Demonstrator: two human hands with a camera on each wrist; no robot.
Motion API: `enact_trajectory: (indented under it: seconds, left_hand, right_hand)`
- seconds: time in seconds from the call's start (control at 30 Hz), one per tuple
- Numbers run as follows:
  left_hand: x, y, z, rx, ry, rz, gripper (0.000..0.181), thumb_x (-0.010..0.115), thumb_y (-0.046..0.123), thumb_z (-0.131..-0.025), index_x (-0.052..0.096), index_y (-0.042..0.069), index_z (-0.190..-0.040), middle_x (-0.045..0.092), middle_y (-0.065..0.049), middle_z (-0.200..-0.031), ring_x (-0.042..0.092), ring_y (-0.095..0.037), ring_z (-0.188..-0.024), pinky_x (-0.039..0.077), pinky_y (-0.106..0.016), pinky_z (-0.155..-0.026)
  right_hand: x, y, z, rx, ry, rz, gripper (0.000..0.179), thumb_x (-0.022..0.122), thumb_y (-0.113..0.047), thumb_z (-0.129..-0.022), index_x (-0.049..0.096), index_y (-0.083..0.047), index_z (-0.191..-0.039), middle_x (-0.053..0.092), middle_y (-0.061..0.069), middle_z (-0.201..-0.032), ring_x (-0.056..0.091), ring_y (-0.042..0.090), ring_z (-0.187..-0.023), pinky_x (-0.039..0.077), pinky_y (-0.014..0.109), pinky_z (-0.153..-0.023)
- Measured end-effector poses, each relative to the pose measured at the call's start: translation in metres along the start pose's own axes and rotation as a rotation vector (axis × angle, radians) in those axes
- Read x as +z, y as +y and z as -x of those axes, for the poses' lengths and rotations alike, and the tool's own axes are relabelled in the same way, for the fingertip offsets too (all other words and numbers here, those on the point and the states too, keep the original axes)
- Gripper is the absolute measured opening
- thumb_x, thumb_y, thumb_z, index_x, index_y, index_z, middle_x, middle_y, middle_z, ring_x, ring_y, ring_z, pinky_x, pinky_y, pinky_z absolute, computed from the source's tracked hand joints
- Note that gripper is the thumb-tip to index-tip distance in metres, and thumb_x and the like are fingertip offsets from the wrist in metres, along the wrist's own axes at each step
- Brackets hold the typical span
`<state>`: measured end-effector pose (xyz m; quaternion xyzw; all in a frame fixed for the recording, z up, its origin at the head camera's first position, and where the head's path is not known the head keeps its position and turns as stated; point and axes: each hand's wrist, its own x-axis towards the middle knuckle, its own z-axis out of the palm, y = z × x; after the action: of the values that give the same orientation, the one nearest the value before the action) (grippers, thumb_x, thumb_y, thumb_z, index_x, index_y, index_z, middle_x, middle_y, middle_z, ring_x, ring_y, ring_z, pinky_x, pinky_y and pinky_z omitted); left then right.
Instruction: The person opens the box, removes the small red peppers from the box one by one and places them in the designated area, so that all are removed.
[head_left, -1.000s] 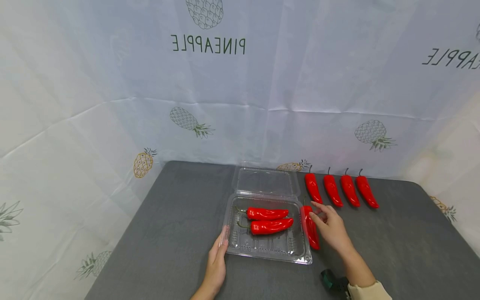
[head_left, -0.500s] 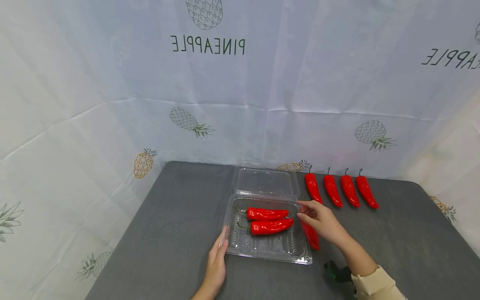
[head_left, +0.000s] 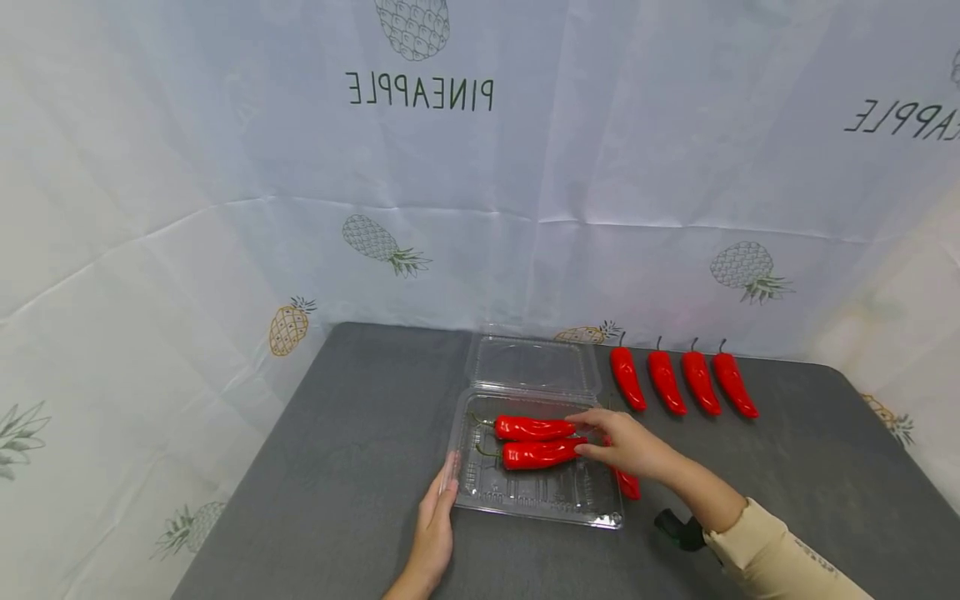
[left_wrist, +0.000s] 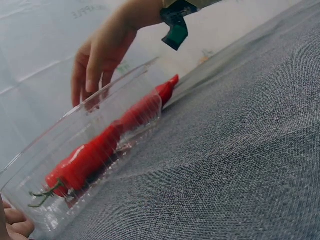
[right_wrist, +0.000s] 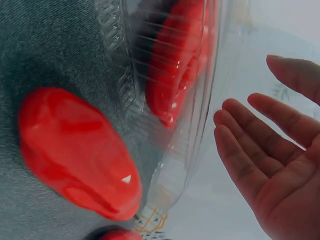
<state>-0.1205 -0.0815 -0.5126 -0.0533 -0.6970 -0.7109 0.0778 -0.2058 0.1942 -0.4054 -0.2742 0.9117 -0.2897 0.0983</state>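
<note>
A clear plastic clamshell container (head_left: 525, 502) lies with its lid (head_left: 531, 362) folded back. Two red chili peppers lie side by side inside it, an upper pepper (head_left: 528, 427) and a lower pepper (head_left: 536, 455), stems to the left. My left hand (head_left: 431, 533) holds the container's left edge, thumb at the rim; its curled fingers (left_wrist: 17, 222) show in the left wrist view. Above the container's right side hovers my right hand (head_left: 626, 444), fingers apart and holding nothing (right_wrist: 275, 165). Partly hidden beneath it, another chili pepper (head_left: 627, 485) lies on the table against the container's right wall.
Several more red chili peppers (head_left: 666, 382) lie in a row at the back right of the dark grey table (head_left: 360, 450). A pineapple-print curtain (head_left: 525, 167) hangs behind the table. A dark green device (head_left: 678, 531) is on the right wrist.
My right hand has moved left from the chili pepper beside the container to above the peppers inside, with nothing in it. The left hand has stayed at the container's edge.
</note>
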Motion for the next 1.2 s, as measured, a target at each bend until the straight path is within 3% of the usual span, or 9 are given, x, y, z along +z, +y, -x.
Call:
enact_trajectory:
  seconds: [0.27, 0.5, 1.03, 1.2]
  left_hand:
    - [0.0, 0.0, 0.001, -0.007, 0.003, -0.007, 0.046, 0.031, 0.013, -0.102, 0.028, -0.013, -0.139, 0.032, -0.027, -0.145, 0.03, 0.014, -0.125, 0.022, -0.001, -0.101]
    - [0.0, -0.001, 0.0, -0.003, 0.004, 0.002, 0.046, 0.031, 0.013, -0.102, 0.028, -0.013, -0.14, 0.032, -0.027, -0.145, 0.03, 0.014, -0.126, 0.022, -0.001, -0.101]
    - [0.001, -0.002, -0.001, 0.017, -0.011, 0.01, 0.046, 0.03, 0.013, -0.102, 0.027, -0.013, -0.14, 0.031, -0.028, -0.146, 0.029, 0.013, -0.127, 0.022, -0.002, -0.102]
    - [0.0, -0.002, 0.001, 0.013, -0.01, 0.008, 0.046, 0.03, 0.013, -0.102, 0.027, -0.013, -0.14, 0.031, -0.028, -0.146, 0.029, 0.014, -0.126, 0.022, -0.001, -0.101]
  right_hand:
    - [0.004, -0.014, -0.012, -0.023, -0.161, 0.057, 0.043, 0.069, -0.019, -0.083, 0.06, 0.001, -0.12, 0.065, 0.013, -0.117, 0.062, 0.024, -0.1, 0.054, 0.039, -0.081]
    - [0.01, -0.022, -0.024, -0.038, -0.268, 0.144, 0.04, 0.071, -0.018, -0.081, 0.063, -0.001, -0.116, 0.068, 0.009, -0.112, 0.062, 0.024, -0.105, 0.052, 0.039, -0.087]
    - [0.021, -0.041, -0.041, 0.037, -0.25, 0.315, 0.032, 0.077, -0.007, -0.073, 0.069, 0.001, -0.103, 0.069, 0.01, -0.097, 0.062, 0.021, -0.087, 0.053, 0.04, -0.084]
    - [0.028, -0.048, -0.047, 0.054, -0.275, 0.388, 0.02, 0.078, -0.006, -0.071, 0.071, -0.003, -0.09, 0.066, 0.002, -0.077, 0.053, 0.013, -0.067, 0.051, 0.03, -0.066]
